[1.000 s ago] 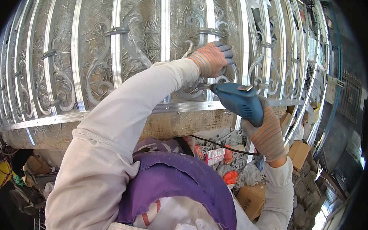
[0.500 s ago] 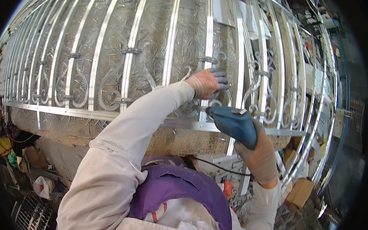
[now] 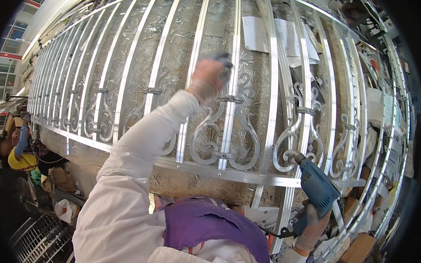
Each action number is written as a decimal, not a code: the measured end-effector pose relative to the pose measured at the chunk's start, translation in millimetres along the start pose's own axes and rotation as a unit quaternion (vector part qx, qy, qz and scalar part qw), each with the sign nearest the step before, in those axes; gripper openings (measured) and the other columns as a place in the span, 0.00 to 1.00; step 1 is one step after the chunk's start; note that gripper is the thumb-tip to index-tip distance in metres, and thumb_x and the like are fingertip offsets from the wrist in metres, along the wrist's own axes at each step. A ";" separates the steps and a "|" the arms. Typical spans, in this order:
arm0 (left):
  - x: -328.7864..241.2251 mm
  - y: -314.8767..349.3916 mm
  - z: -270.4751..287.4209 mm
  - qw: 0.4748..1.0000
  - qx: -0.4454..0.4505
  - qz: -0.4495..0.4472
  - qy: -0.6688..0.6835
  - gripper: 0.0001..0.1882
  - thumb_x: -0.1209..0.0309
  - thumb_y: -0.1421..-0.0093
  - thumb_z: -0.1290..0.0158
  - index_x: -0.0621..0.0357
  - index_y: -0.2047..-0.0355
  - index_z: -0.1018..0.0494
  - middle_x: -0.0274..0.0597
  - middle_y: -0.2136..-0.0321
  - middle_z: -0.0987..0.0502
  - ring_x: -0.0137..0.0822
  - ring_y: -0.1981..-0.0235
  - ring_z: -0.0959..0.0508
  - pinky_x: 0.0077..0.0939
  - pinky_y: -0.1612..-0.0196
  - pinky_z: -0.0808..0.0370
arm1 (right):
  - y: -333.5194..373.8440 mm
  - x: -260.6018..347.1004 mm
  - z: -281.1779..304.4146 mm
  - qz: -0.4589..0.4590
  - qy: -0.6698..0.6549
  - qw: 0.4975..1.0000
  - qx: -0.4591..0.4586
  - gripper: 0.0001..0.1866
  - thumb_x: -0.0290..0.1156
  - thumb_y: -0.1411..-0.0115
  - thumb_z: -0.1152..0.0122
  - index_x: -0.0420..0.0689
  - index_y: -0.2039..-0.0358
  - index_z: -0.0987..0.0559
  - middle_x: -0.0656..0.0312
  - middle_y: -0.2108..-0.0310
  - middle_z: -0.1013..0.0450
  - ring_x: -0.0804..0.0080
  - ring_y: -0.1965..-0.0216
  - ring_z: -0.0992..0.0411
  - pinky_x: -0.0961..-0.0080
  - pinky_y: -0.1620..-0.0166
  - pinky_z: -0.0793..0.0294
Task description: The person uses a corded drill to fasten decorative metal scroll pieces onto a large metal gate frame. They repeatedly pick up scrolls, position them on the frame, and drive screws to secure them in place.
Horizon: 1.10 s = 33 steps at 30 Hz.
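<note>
A blue power drill (image 3: 318, 182) is in my gloved right hand (image 3: 312, 225), fingers wrapped round its handle. Its chuck points up and left, over the bottom rail near a scroll ornament (image 3: 300, 131). My left hand (image 3: 209, 75), in a glove with grey fingers, is above the railing bars, beside a bright metal bar (image 3: 233, 42); motion smears its fingers, so its grip is hidden. Just below it, another grey scroll ornament (image 3: 250, 143) sits around the same bar. The barred metal railing (image 3: 208, 170) lies flat across the bench.
Loose metal slivers and white papers (image 3: 256, 34) lie on the bench beneath the bars. Long metal strips run along the right side, near a cardboard box (image 3: 358, 250). The drill's black cord (image 3: 272, 234) trails by my waist. Another person (image 3: 24, 157) is at far left.
My right hand has drawn the drill away from the ornament, right and toward me. My left hand has left the ornament and moved up and left. The whole view has shifted.
</note>
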<state>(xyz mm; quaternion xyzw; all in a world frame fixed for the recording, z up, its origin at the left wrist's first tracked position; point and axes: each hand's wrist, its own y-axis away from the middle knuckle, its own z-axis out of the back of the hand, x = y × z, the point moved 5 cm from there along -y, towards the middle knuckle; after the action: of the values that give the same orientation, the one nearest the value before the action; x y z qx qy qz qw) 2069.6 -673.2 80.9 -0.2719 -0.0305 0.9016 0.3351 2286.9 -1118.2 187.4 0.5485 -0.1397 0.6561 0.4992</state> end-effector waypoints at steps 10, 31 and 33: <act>229.0 -42.3 -0.2 0.916 0.086 0.381 -0.091 0.22 0.65 0.38 0.42 0.46 0.42 0.24 0.51 0.47 0.19 0.49 0.45 0.20 0.40 0.40 0.25 | -52.5 -14.5 -43.7 0.002 -0.094 0.996 0.001 0.33 0.48 0.47 0.27 0.36 0.50 0.27 0.56 0.70 0.23 0.71 0.81 0.29 0.74 0.77 0.29; 275.7 -133.5 -67.6 0.910 0.108 0.350 -0.193 0.12 0.69 0.37 0.44 0.55 0.56 0.16 0.52 0.53 0.17 0.52 0.50 0.17 0.44 0.48 0.19 | -68.9 33.0 -120.8 0.014 -0.027 0.998 0.053 0.35 0.49 0.45 0.30 0.38 0.45 0.27 0.55 0.67 0.23 0.73 0.76 0.27 0.77 0.74 0.27; 272.8 -130.1 -62.1 0.895 0.108 0.411 -0.133 0.13 0.68 0.36 0.44 0.57 0.55 0.16 0.53 0.50 0.17 0.52 0.47 0.17 0.42 0.47 0.19 | -72.4 25.9 -119.0 0.015 -0.032 0.997 0.068 0.35 0.49 0.45 0.30 0.38 0.45 0.27 0.54 0.66 0.22 0.73 0.76 0.27 0.77 0.74 0.27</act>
<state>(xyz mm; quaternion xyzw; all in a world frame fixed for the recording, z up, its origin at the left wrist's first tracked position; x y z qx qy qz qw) 2006.6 -411.1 -69.3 -0.0995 0.1369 0.9845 -0.0456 2278.9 -984.7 140.5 0.5999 -0.1194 0.6536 0.4458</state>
